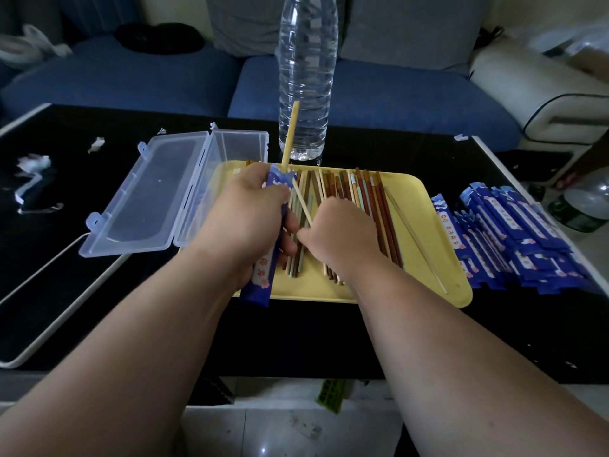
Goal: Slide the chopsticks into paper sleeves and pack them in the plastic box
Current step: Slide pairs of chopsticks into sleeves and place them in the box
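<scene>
Left hand (253, 206): we are gripping a sleeve (263, 255), one chopstick (291, 133) sticking out.
Right hand (336, 235): we are pinching a second chopstick (301, 202).
Box (171, 192): looking empty; packing is barely beginning.

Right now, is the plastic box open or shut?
Open. The plastic box has its lid swung flat onto the table, and no sleeves show inside.

The tray (425, 278) is seen in pale yellow; the chopsticks (369, 206) on it are coloured brown, reddish-brown, cream and pale green; a cream chopstick (291, 133) is shown standing out of a blue sleeve (263, 258) printed with white clouds and a white strip of red characters. The stacked sleeves (514, 239) are patterned alike; the plastic box (155, 199) and bottle (308, 74) are clear; the table (99, 133) is black, the sofa (131, 80) blue.
</scene>
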